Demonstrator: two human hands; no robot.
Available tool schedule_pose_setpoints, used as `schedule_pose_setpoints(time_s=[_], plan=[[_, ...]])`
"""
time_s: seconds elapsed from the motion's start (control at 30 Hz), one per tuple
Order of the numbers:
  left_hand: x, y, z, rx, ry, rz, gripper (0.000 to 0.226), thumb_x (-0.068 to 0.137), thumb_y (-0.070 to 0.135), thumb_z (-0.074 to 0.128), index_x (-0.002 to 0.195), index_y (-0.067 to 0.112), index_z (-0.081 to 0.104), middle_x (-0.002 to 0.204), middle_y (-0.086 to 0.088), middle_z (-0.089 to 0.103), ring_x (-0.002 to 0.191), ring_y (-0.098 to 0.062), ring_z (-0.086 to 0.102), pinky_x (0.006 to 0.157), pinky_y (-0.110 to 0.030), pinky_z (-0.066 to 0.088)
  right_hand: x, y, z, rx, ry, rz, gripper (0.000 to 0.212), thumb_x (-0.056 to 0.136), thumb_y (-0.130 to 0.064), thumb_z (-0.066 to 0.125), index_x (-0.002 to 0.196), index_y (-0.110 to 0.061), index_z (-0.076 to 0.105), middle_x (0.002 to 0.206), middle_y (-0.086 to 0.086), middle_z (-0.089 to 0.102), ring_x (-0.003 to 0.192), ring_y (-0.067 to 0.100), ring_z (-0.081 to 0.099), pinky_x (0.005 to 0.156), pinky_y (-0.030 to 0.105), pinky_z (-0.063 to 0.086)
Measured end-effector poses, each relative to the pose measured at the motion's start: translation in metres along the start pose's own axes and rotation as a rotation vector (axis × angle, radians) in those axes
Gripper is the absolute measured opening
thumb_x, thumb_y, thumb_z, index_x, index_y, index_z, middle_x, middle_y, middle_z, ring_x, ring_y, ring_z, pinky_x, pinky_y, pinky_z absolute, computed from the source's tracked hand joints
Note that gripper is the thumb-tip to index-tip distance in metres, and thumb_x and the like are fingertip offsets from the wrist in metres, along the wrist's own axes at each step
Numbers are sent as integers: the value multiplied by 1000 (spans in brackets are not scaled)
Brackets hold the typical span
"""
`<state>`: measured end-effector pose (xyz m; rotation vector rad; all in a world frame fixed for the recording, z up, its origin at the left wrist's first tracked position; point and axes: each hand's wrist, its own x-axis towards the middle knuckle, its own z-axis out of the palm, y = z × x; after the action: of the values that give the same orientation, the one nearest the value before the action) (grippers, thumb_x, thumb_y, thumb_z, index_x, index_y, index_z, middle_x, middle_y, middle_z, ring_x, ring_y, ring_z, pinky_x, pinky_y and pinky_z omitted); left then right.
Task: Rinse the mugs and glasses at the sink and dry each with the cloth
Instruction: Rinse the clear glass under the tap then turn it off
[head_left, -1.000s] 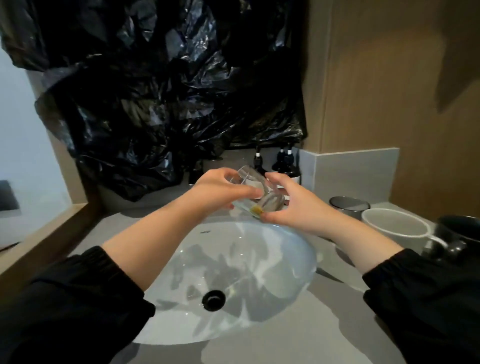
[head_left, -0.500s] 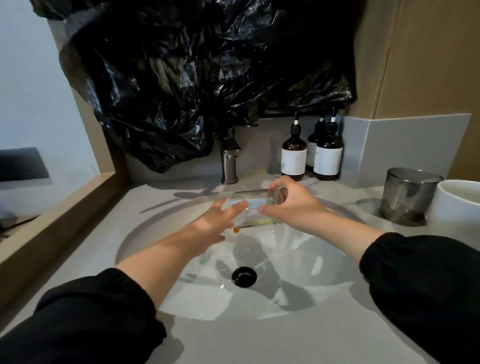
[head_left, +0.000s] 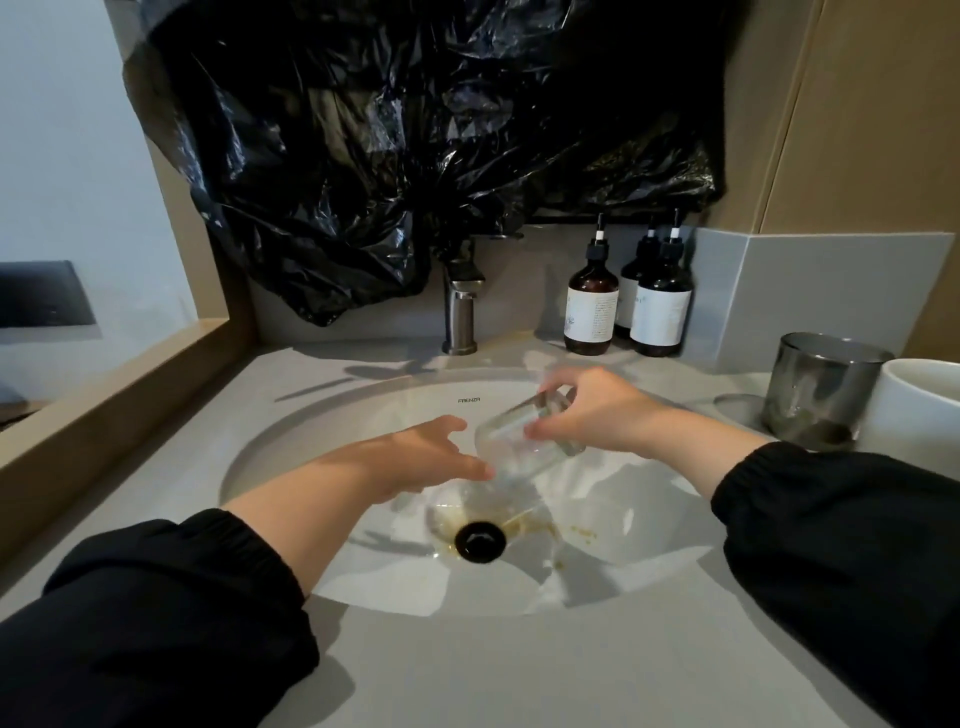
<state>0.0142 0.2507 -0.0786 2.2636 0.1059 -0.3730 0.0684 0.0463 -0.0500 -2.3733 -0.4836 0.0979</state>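
My right hand (head_left: 597, 410) grips a clear glass (head_left: 511, 444) by its base and tips it mouth-down to the left over the white sink (head_left: 322, 436). Brownish liquid has spilled around the black drain (head_left: 480, 540). My left hand (head_left: 431, 457) hovers open just left of the glass mouth, fingers spread, holding nothing. At the right edge stand a smoky grey glass (head_left: 821, 389) and a white mug (head_left: 914, 410) on the counter. No cloth is in view.
A steel tap (head_left: 461, 312) rises behind the basin, with no water running. Three brown pump bottles (head_left: 592, 306) stand at the back right. Black plastic sheeting (head_left: 415, 130) covers the wall above. A wooden ledge (head_left: 104, 405) borders the left side.
My left hand has let go of the glass and opened. My right hand has tipped the glass further, and brown liquid now lies around the drain. The view has dropped closer to the sink.
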Motion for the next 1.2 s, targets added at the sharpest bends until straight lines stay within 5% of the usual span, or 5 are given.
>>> schedule_pose_setpoints(time_s=[0.13, 0.23, 0.43, 0.87, 1.2], plan=[[1, 8, -1, -400, 50, -59, 86, 83, 72, 41, 145, 13, 33, 137, -8, 53, 122, -20, 52, 105, -43, 42, 0, -4, 3, 737, 47, 148, 28, 80, -22, 75, 99, -11, 58, 79, 6, 61, 71, 19, 63, 66, 33, 51], [3, 15, 1, -678, -5, -87, 97, 79, 79, 34, 141, 3, 36, 136, -13, 54, 125, -25, 51, 101, -45, 42, 0, -9, 11, 891, 84, 147, 40, 78, -21, 76, 110, -10, 54, 89, 8, 59, 74, 18, 62, 62, 31, 53], [4, 24, 9, -916, 66, 29, 90, 76, 79, 36, 130, 8, 54, 131, -9, 58, 127, -25, 48, 108, -46, 33, -7, -18, 22, 613, 146, 29, 55, 64, -33, 83, 111, -22, 55, 103, 7, 64, 92, 23, 67, 87, 39, 56], [1, 24, 4, -1014, 264, 138, 56, 74, 55, 71, 108, 10, 66, 89, -11, 70, 79, -20, 65, 87, -33, 54, -10, -30, 20, 410, -28, -81, 47, 75, -42, 74, 115, -27, 52, 115, -2, 62, 106, 14, 60, 90, 27, 46], [1, 20, -10, -467, 557, 33, 76, 66, 64, 73, 122, 18, 49, 108, -4, 64, 94, -20, 60, 69, -29, 43, 87, -82, -27, -207, 480, -337, 52, 97, -20, 47, 146, -21, 29, 151, 5, 27, 139, 24, 23, 106, 33, 29]])
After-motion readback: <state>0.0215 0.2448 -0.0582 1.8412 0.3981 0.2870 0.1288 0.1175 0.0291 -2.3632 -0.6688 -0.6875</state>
